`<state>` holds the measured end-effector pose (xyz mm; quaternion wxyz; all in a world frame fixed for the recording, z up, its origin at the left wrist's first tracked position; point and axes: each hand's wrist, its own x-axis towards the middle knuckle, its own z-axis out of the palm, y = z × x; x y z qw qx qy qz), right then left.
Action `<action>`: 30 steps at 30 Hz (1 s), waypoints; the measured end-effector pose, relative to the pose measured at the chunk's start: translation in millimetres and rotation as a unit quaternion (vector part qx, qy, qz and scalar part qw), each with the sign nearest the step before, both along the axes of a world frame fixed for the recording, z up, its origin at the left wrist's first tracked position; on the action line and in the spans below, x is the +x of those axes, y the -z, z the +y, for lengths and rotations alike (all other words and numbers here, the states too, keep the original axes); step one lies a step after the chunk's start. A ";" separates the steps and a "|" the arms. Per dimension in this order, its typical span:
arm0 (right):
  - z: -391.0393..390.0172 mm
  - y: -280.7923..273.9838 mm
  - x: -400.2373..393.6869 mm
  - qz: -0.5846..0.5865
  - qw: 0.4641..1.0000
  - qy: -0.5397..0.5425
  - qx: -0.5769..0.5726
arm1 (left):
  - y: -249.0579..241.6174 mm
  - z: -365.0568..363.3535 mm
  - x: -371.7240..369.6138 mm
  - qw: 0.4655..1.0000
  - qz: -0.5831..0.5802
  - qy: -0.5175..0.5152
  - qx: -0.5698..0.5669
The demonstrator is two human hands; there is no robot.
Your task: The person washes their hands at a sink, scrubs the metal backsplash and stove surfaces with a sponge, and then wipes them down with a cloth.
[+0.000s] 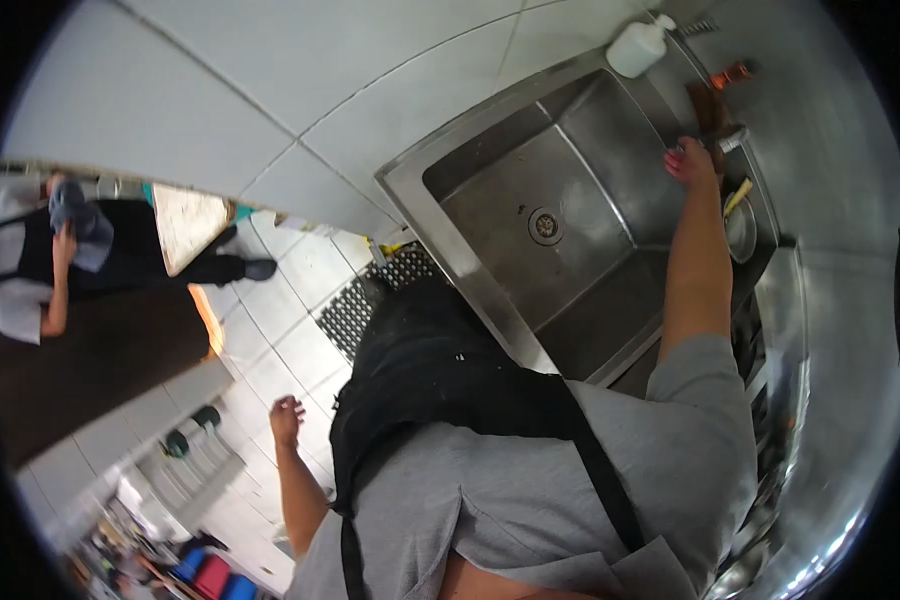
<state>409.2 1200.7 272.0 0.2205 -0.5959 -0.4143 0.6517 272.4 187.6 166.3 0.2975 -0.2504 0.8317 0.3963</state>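
Note:
My right hand (688,163) reaches over the back edge of the metal sink (500,160), beside the tap (733,139). Its fingers are curled together, and what they hold, if anything, is too small to make out. Low at my side, away from the sink, hangs my left hand (287,418), empty, with its fingers loosely apart. A drain (544,226) shows in the bare basin. Just behind my right wrist are a bowl (741,235) and a yellow-handled tool (738,196).
A white pump bottle (638,50) stands at the sink's far corner. A black perforated mat (340,315) lies on the tiled floor. At the left, a co-worker in a dark apron (120,240) holds a grey-blue cloth (78,220) near a white board (185,225).

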 end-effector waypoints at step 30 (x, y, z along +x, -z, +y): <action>-86.3 -3.2 -6.6 0.215 0.969 0.070 0.101 | -202.0 521.4 -98.3 0.721 -0.013 0.560 0.407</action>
